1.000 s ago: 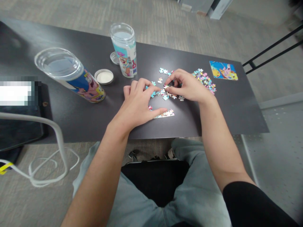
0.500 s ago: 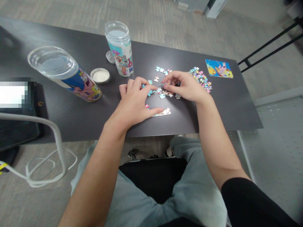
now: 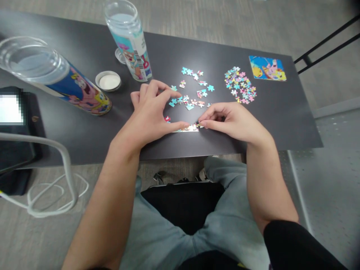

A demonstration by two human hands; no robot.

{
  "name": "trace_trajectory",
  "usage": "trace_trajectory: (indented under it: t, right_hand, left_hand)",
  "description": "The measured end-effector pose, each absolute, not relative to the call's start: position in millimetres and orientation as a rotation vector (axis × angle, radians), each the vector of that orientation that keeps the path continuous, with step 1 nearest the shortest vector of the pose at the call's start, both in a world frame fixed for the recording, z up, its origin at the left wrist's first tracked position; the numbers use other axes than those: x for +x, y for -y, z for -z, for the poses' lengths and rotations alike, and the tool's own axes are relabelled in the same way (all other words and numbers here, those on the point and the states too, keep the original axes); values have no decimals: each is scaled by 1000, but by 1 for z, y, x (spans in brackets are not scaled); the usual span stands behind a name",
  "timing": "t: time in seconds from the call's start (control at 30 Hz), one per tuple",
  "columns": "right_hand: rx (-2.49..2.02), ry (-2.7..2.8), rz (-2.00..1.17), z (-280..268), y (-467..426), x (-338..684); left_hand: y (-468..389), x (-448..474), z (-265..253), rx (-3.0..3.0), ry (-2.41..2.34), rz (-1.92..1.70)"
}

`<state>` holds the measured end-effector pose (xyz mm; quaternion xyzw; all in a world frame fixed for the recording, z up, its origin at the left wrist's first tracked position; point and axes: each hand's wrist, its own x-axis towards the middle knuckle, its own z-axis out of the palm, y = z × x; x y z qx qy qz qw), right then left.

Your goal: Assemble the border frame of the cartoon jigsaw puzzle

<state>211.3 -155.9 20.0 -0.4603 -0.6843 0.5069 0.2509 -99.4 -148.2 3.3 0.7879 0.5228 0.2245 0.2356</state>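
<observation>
From the head view, the dark table (image 3: 295,123) runs left to right over patterned carpet (image 3: 180,22). At its left sit a black device (image 3: 14,146) and a white cable (image 3: 66,161). Next come 2 clear tubs, 1 nearer at left (image 3: 84,90) and 1 farther off (image 3: 133,56), with 2 lids beside them, the near lid (image 3: 109,81) and the far lid (image 3: 120,56). A bright card (image 3: 267,68) lies at the far right, a heap (image 3: 241,79) of jigsaw pieces just left of it.

Half a second ago the right hand (image 3: 200,122) was over the loose pieces (image 3: 185,99); now it has come nearer, to the right end of the joined strip (image 3: 191,128) by the table's near edge. Several loose pieces it covered are in plain sight.

Its thumb and forefinger are pinched together on 1 small piece (image 3: 201,126), mostly hidden, at the strip's end. The left hand (image 3: 150,112) is spread wide, gripping nothing visible: thumb on the strip, forefinger reaching to the loose pieces. I can't tell whether that fingertip touches any.
</observation>
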Motion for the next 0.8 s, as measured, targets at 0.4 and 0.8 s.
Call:
trace_trajectory:
  t: [0.4, 0.8]
  right_hand:
    - [-1308, 1948, -1332, -22, 160, 208]
    - [-1294, 1827, -1151, -18, 153, 205]
  left_hand:
    - [148, -100, -6, 2098, -1448, -606]
    - [150, -99, -8, 2125, -1439, -571]
